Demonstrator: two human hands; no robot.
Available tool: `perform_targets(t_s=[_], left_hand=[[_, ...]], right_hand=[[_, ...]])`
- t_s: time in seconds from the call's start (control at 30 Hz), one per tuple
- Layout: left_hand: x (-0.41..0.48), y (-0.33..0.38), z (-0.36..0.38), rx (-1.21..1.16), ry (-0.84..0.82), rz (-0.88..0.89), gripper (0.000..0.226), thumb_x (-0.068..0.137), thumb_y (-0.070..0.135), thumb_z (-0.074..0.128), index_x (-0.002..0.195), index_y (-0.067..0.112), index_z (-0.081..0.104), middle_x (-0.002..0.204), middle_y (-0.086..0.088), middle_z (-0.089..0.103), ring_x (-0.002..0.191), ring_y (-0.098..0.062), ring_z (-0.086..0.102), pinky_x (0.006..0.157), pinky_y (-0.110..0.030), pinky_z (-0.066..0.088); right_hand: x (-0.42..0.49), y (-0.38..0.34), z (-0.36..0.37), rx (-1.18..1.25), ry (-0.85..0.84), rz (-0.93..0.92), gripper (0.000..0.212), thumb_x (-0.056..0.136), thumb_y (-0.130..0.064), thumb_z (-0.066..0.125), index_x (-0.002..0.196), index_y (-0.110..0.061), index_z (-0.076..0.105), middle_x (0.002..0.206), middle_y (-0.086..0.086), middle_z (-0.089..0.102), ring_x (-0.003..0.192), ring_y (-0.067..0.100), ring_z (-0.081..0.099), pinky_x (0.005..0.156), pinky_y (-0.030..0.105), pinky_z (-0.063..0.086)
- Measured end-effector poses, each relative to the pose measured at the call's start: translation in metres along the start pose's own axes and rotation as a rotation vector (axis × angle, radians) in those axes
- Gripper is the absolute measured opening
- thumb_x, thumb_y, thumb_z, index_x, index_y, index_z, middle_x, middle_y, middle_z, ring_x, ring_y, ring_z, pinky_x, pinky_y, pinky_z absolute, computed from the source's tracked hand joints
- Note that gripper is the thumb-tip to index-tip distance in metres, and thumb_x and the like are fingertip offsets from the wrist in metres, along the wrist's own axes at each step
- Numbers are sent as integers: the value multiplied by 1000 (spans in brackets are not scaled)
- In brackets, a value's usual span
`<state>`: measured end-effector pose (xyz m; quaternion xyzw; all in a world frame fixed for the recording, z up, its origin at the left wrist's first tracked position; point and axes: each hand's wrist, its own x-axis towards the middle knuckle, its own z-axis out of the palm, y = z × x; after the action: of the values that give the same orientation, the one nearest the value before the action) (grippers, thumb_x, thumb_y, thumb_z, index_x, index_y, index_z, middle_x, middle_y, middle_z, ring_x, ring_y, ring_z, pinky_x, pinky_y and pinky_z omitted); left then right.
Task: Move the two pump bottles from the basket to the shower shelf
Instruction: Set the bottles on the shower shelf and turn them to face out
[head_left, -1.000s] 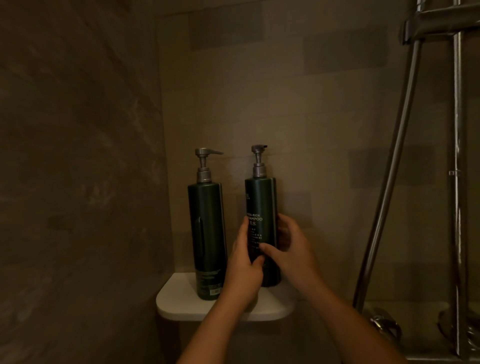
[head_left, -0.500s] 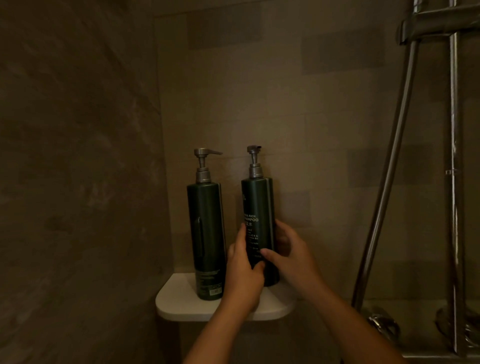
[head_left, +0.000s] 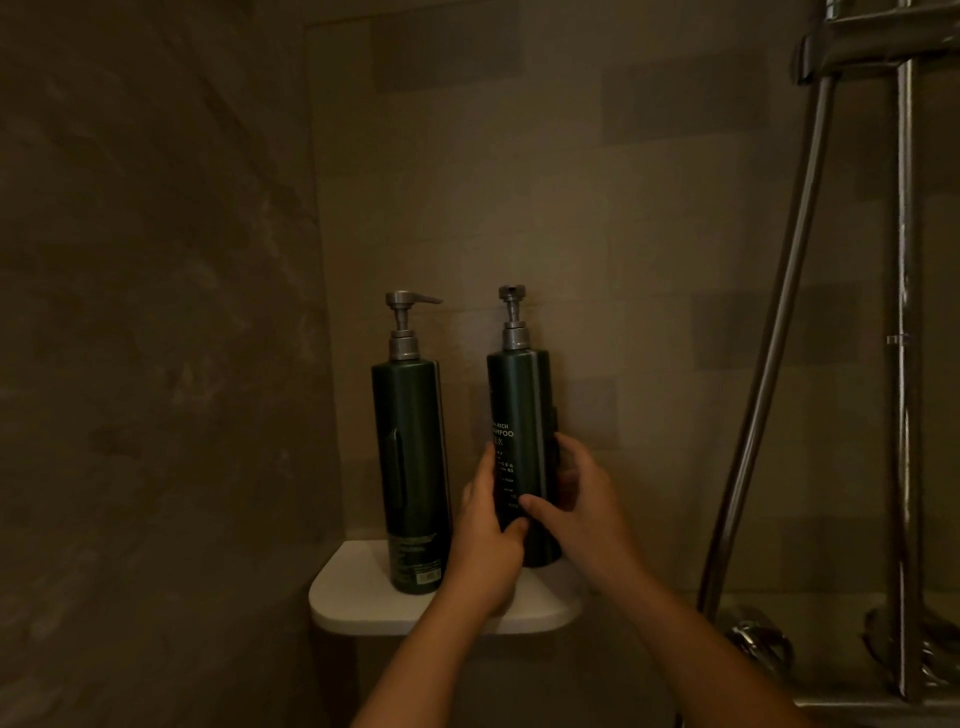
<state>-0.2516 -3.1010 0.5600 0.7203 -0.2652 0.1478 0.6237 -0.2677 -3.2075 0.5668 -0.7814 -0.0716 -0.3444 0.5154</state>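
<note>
Now both hands clasp tall dark-green shampoo pump bottle (head_left: 522, 447): left hand (head_left: 488, 540) and right hand (head_left: 579, 506) wrap lower body, long axis upright between fingers. Base seemingly on white rounded shower shelf (head_left: 353, 597). Second dark-green pump bottle (head_left: 410, 467) stands beside left fingers.

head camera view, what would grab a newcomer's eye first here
Two tall dark green pump bottles stand on a small white shelf in the tiled shower corner. Both hands wrap the right bottle, left hand and right hand, while the left bottle stands free. Chrome shower pipes run down the right side.
</note>
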Motion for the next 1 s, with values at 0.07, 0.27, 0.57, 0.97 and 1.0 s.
perform_targets(t_s=[0.07,0.27,0.57,0.97,1.0], left_hand=[[-1,1,0,11,-3,4,81,83,-9,51,138,37,15,144,-4,32,130,-16,33,107,-47,32],[-2,3,0,31,-6,14,81,83,-7,52,138,37,14,143,-5,34,129,-17,35,106,-46,33],[-19,7,-6,106,40,37,78,82,-2,57,136,37,18,140,6,35,123,-5,34,105,-33,33],[-56,13,-49,268,376,271,48,83,6,58,114,39,43,117,11,49,106,2,48,80,1,36],[-56,13,-51,272,406,266,47,83,6,59,116,36,43,118,9,48,106,0,48,79,0,36]], right_hand=[[0,0,0,-11,4,-5,72,74,-10,71,134,-27,34,124,8,54,110,18,55,94,45,48],[-1,0,-1,-15,1,-5,71,75,-11,70,134,-27,34,125,9,53,110,18,55,94,44,48],[-10,2,-8,-25,45,-58,65,74,-15,71,130,-26,40,120,4,54,101,9,55,81,24,49],[-26,-33,16,64,-42,-139,44,81,-20,64,120,-30,48,107,-18,52,98,-3,51,69,10,39],[-25,-34,20,75,-62,-131,45,81,-20,64,122,-29,47,109,-16,52,100,0,51,70,10,39]])
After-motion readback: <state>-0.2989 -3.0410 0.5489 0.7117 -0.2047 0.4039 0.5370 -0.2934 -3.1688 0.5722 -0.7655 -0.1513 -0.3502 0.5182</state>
